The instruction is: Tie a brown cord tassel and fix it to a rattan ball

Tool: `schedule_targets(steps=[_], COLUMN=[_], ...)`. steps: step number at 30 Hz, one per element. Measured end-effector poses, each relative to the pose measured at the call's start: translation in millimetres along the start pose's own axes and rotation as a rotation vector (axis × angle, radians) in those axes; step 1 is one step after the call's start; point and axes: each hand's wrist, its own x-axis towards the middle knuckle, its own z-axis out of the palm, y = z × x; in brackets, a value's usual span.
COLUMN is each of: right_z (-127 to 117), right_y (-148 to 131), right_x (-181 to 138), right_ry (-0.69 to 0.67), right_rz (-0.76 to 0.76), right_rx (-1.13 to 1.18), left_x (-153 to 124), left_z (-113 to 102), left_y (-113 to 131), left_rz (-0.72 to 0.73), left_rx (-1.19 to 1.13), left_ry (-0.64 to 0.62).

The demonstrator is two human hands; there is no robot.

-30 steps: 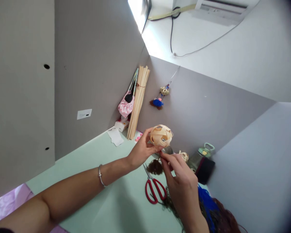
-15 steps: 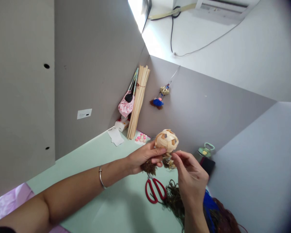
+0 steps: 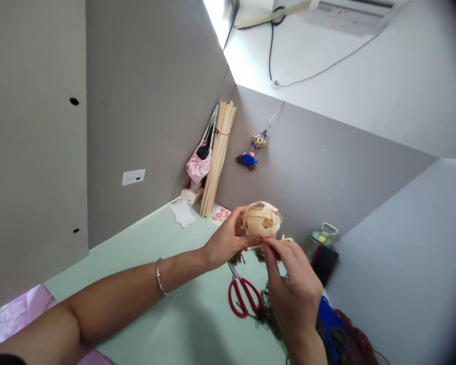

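Note:
A woven ball of pale bamboo strips (image 3: 262, 219) is held up above the green desk. My left hand (image 3: 225, 242) grips it from the left with thumb and fingers closed on it. My right hand (image 3: 291, 289) comes up from below, its fingertips pinched at the ball's underside on a loose strip end. A brown tassel (image 3: 237, 259) shows just under my left hand.
Red-handled scissors (image 3: 243, 296) lie on the pale green desk (image 3: 167, 263), beside dark and blue thread bundles (image 3: 329, 324). A bundle of bamboo strips (image 3: 217, 154), a pink pouch (image 3: 197, 165) and a hanging ornament (image 3: 254, 149) are at the grey partition. A green-lidded bottle (image 3: 319, 241) stands right.
The ball has been turned in my left hand and shifted slightly. My right hand moved left and up, its fingers closing at the ball's underside.

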Motion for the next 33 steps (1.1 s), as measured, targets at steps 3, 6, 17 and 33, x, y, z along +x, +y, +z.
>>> schedule_targets(steps=[3,6,17,33], right_z=[-4,-4,9,-19], right_y=[3,9,22,43], right_x=[0,-2,2,4], right_ry=[0.116,0.157,-0.371,-0.222], right_rz=[0.277,0.529,0.677,0.722], right_rx=[0.203,0.384,0.758,0.804], left_x=[0,-1,-3,4], left_z=[-1,-1,0,-6], left_y=[0,2,2,-11], left_rz=[-0.113,-0.162,-0.058,-0.073], left_rx=[-0.052,-0.180,-0.226,0.069], left_ry=[-0.131,-0.209,-0.118,-0.229])
